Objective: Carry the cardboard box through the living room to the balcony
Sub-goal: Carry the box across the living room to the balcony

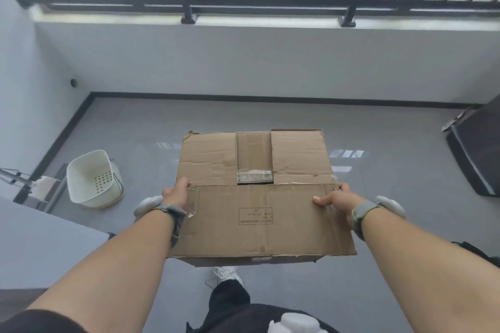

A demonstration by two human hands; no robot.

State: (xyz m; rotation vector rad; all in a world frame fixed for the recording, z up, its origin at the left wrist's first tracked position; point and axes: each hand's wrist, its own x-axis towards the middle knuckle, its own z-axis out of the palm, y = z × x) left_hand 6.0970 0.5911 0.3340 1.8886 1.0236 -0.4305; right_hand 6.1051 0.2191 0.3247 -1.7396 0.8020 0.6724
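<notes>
A worn brown cardboard box with folded top flaps and a strip of tape is held in front of me, above the grey tiled floor. My left hand grips its left side, fingers wrapped over the edge. On the opposite edge, my right hand holds the box, thumb resting on the top flap. Both wrists wear grey bands. A printed label sits on the near flap. The box bottom is hidden.
A low grey wall with a black metal railing stands ahead. A white plastic basket sits on the floor at left, by a white ledge. A dark cabinet stands at right. My white shoe shows under the box.
</notes>
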